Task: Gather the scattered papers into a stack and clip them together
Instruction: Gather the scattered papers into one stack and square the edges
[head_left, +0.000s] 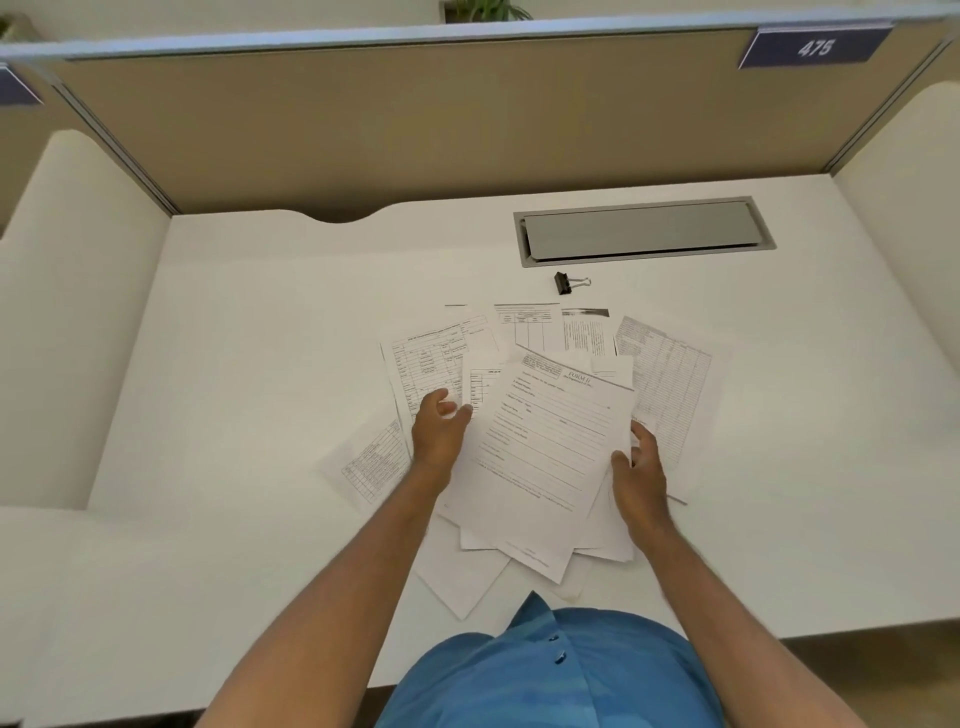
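Several printed papers lie fanned out and overlapping in the middle of the white desk (234, 364). A form sheet (550, 452) lies on top, tilted. My left hand (439, 428) grips the left edge of the upper sheets, fingers curled over them. My right hand (636, 467) holds the right edge of the same bundle, thumb on top. More sheets spread out beneath: a table sheet at the right (670, 379), another at the left (374, 462). A black binder clip (569, 283) lies on the desk just behind the papers, away from both hands.
A grey cable-tray lid (644, 231) is set into the desk behind the clip. A tan partition (415, 130) closes the back, with white side panels left (67, 312) and right. A "475" sign (813, 48) hangs at the top right.
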